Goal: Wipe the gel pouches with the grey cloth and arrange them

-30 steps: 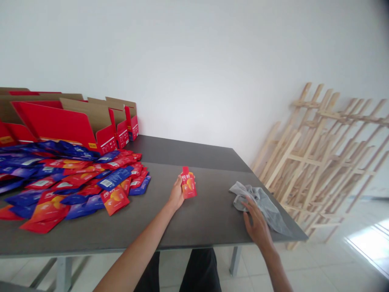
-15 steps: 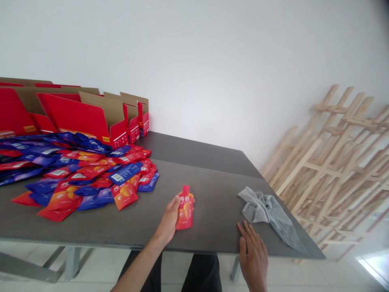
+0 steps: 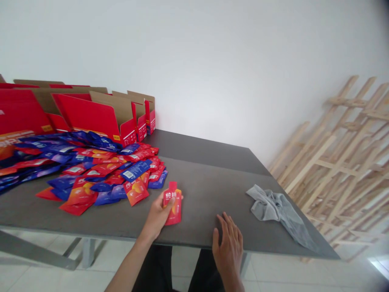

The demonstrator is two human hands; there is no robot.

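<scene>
My left hand (image 3: 158, 215) is closed on a red pouch (image 3: 174, 211) with a small spout-like tab at its top and orange fruit printed on it. The thumb lies across the pouch's front, and the printed side faces me. Over the table's front edge, my right hand (image 3: 228, 239) is open with its fingers stretched out, holding nothing; whether the fingertips touch the tabletop I cannot tell. Left of my left hand spreads a heap of red and blue pouches (image 3: 136, 171), overlapping one another.
Several open red cardboard boxes (image 3: 88, 113) stand behind the heap, against the wall. A crumpled grey cloth (image 3: 267, 207) lies on the dark table (image 3: 206, 178) at the right. Beyond the table's right edge, wooden frames (image 3: 340, 162) lean against the wall.
The view has shifted, so boxes, heap and cloth appear further right. Both hands have moved left relative to the table, the left still holding the red pouch; its thumb now crosses the front.
</scene>
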